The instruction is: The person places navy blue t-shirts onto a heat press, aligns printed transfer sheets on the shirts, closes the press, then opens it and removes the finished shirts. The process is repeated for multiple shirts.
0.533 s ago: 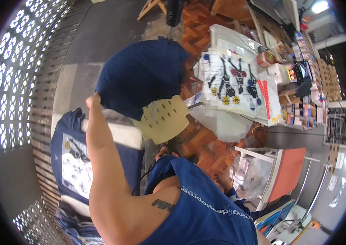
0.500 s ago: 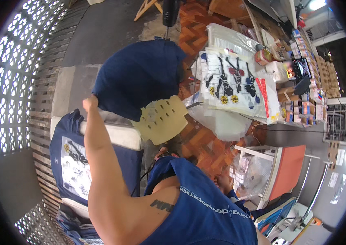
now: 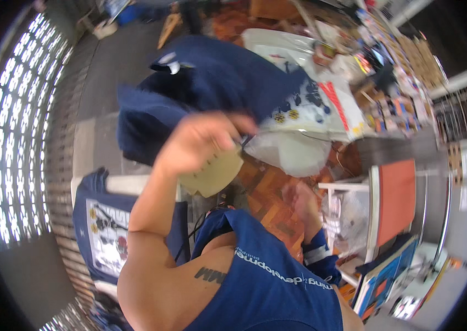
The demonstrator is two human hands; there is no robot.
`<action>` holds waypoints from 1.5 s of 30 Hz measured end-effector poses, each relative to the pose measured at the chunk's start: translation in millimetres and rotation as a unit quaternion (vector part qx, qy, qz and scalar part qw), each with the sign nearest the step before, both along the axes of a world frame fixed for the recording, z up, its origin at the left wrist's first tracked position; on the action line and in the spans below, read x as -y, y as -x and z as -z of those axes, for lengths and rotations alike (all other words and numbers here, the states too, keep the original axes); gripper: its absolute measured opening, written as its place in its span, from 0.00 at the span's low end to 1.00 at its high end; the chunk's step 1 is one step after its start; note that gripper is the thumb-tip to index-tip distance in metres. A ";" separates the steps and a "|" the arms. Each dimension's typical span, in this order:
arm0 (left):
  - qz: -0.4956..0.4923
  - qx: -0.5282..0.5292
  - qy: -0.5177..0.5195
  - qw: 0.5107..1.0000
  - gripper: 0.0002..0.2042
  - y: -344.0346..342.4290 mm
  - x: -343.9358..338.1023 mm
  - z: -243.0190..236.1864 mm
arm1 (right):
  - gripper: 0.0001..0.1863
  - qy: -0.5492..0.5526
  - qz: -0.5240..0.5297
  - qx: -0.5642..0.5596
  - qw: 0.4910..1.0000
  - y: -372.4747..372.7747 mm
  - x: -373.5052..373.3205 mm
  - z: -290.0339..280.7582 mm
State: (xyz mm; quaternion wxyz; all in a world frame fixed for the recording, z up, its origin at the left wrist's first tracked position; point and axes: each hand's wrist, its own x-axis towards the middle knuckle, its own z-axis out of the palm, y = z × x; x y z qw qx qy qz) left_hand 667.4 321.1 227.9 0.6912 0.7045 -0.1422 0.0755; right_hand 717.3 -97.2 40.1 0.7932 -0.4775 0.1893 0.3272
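Note:
A navy shirt [image 3: 206, 83] is spread and billowing, its right end covering part of the printed white sheets [image 3: 330, 118]. My left hand [image 3: 203, 140] is in front of the shirt's near edge, smeared by motion; whether its fingers hold cloth does not show. My right hand [image 3: 301, 205] is lower right, apart from the shirt, beside a white frame; its fingers are blurred. Below my left hand shows a pale yellow seat [image 3: 211, 174] with slots. At left, another navy shirt [image 3: 93, 204] with a printed panel lies over a white-edged board.
A plastic-covered table [image 3: 255, 38] carries the sheets. Small boxes line the shelf [image 3: 401, 94] at far right. An orange-topped stand [image 3: 396, 193] rises beside my right hand. A patterned block wall [image 3: 18, 127] borders the left, and red wooden floor [image 3: 269, 201] shows between.
The navy shirt has swung to the right, partly over the sheets. My left hand has moved right from its left edge. My right hand has lifted farther into view.

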 end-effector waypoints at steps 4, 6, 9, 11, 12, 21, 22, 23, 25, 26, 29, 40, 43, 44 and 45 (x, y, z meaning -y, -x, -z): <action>0.470 0.100 -0.065 0.874 0.09 -0.7 126.7 -66.5 | 0.18 -0.239 -0.077 0.147 0.957 3.1 31.0 -150.0; 0.474 0.114 0.021 0.873 0.12 -21.7 157.1 -82.5 | 0.21 -0.145 -0.212 0.237 0.937 46.7 45.1 -196.5; 0.361 0.122 0.064 0.922 0.20 -54.9 263.1 -56.0 | 0.18 0.007 -0.332 0.380 0.863 113.3 44.4 -217.9; 0.613 0.017 -0.049 0.788 0.26 -52.5 336.4 -28.9 | 0.14 -0.042 -0.353 0.383 0.852 138.2 44.9 -212.6; 0.734 -0.070 -0.038 0.674 0.27 -38.2 378.9 -9.1 | 0.15 0.001 -0.258 0.399 0.880 152.1 57.3 -207.8; 0.773 -0.221 -0.176 0.567 0.20 95.8 537.4 55.0 | 0.16 0.099 0.081 0.297 0.946 280.5 205.3 -203.0; 0.771 -0.206 -0.174 0.577 0.19 100.4 553.0 56.2 | 0.19 0.207 0.075 0.249 0.943 295.1 218.1 -206.0; 0.764 -0.195 -0.173 0.589 0.18 98.1 569.8 56.4 | 0.21 0.191 0.126 0.274 0.934 304.6 229.6 -208.9; 0.733 -0.172 -0.164 0.637 0.17 79.7 599.4 55.4 | 0.22 0.185 0.193 0.311 0.912 316.1 247.4 -213.0; 0.697 -0.163 -0.141 0.684 0.17 57.1 614.6 54.9 | 0.23 0.186 0.223 0.311 0.905 321.4 256.9 -213.3; 0.562 -0.168 -0.094 0.805 0.09 -21.5 633.6 50.4 | 0.24 0.206 0.297 0.281 0.889 337.3 287.4 -208.9; 0.521 0.322 -0.227 0.757 0.24 -178.1 590.0 -2.6 | 0.14 0.742 0.398 0.028 0.538 276.8 315.3 -155.9; 0.502 0.383 -0.362 0.686 0.22 -236.3 578.6 3.2 | 0.15 0.769 0.436 -0.003 0.467 239.1 321.1 -150.1; 0.464 0.397 -0.459 0.646 0.19 -255.9 571.4 10.5 | 0.12 0.764 0.473 -0.006 0.438 222.9 323.6 -147.1; 0.440 0.376 -0.521 0.628 0.15 -273.6 566.2 18.9 | 0.10 0.777 0.489 0.015 0.396 206.5 325.0 -143.6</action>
